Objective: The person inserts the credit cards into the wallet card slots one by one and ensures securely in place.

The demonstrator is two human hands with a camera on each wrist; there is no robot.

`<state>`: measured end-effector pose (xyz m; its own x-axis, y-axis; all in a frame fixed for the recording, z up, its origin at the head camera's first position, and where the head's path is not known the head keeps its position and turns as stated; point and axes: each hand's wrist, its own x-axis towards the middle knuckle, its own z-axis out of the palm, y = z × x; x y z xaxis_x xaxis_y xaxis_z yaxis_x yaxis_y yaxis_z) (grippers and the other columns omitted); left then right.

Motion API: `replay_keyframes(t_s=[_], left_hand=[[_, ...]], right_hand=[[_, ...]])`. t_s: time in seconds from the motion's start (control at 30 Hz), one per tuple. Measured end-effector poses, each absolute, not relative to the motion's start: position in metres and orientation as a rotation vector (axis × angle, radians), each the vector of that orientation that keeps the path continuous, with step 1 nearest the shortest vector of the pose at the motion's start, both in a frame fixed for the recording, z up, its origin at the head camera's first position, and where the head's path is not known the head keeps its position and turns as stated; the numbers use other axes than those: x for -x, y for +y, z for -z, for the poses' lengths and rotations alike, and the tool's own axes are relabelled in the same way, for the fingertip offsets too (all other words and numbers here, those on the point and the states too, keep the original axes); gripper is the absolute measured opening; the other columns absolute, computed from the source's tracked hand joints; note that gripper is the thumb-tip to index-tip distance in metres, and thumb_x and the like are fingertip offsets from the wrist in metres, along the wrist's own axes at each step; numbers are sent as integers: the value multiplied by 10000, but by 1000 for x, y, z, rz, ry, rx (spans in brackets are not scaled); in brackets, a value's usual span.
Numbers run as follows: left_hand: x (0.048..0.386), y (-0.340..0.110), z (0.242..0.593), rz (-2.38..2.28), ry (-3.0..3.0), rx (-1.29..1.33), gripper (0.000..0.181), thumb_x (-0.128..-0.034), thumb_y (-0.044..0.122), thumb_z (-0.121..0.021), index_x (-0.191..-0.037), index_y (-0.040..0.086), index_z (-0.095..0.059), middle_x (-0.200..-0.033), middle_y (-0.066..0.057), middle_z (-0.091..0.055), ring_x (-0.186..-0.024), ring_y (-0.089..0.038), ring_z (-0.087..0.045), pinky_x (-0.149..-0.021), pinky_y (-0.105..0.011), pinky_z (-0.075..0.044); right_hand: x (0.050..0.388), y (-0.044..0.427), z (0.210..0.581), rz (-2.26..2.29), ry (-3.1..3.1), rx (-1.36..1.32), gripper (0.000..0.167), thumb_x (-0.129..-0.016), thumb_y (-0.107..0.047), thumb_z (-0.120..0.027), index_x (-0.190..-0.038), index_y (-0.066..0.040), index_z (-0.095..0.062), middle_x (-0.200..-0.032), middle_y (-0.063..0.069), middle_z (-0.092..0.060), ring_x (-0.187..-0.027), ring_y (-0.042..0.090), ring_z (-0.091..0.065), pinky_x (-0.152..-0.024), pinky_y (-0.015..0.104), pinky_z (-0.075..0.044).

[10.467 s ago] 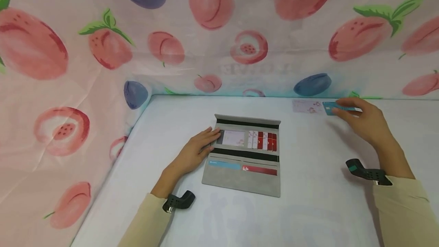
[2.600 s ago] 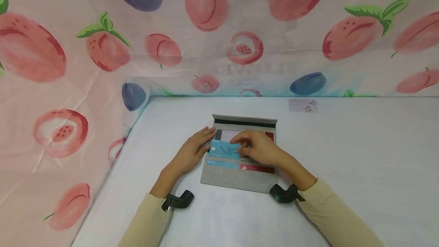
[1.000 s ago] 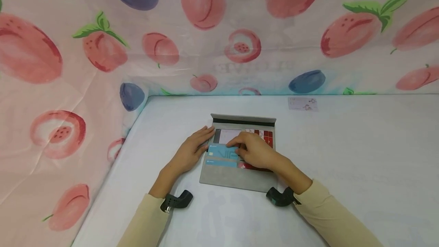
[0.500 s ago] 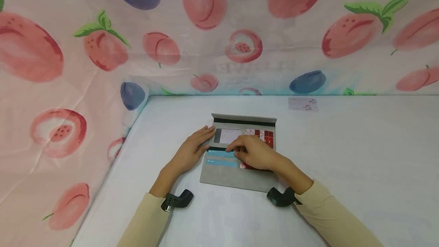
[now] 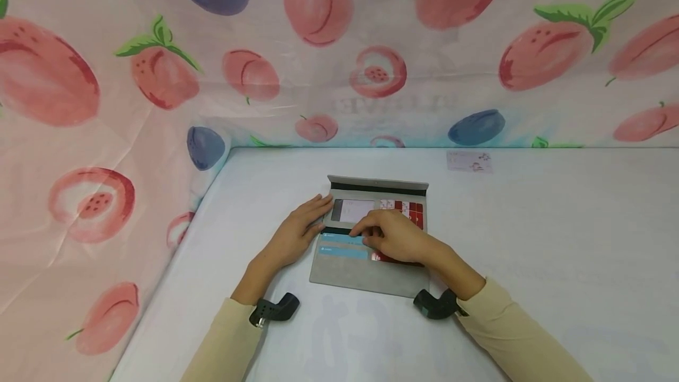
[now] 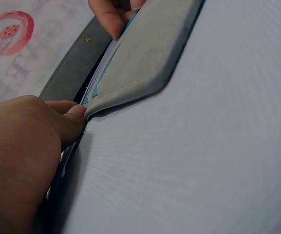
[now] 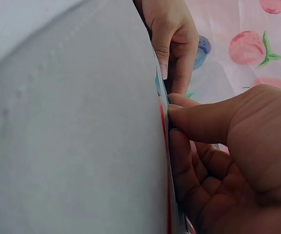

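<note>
An opened grey wallet (image 5: 366,277) lies on the white table, its far flap raised. In the head view, my left hand (image 5: 292,233) rests on its left edge with the fingers fairly straight, and the left wrist view has the thumb at the fold. Over the wallet's middle, my right hand (image 5: 395,234) pinches the top edge of a blue card (image 5: 339,239) between thumb and forefinger. Most of that card is down in a slot, just above a second blue card (image 5: 343,252). A red card (image 5: 384,257) beside it is partly hidden by the right hand.
Several red and pale cards (image 5: 416,211) sit in the wallet's upper half, right of a pale card (image 5: 356,211) in a window. A loose pale pink card (image 5: 470,161) lies at the table's back edge. Fruit-patterned cloth (image 5: 318,87) rises behind and at the left.
Earlier the right hand picked the blue card off the back of the table and brought it over the wallet. The card has since slid down into a slot; the left hand has stayed put.
</note>
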<state>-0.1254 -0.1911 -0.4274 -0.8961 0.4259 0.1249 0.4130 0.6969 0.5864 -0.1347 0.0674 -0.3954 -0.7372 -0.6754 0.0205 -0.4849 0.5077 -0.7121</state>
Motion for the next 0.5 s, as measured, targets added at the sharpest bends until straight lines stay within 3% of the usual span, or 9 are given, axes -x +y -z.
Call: replay_keyframes(t_s=[0.5], left_hand=[[126, -191, 429, -979, 2877, -703, 483, -1032, 96, -577, -1507, 59, -501, -1613, -77, -439, -1539, -322, -326, -1241, -555, -308]], right_hand=[[134, 65, 396, 1037, 2520, 950, 211, -950, -62, -690, -1129, -112, -788, -960, -16, -724, -713, 76, -503, -618, 206, -441]])
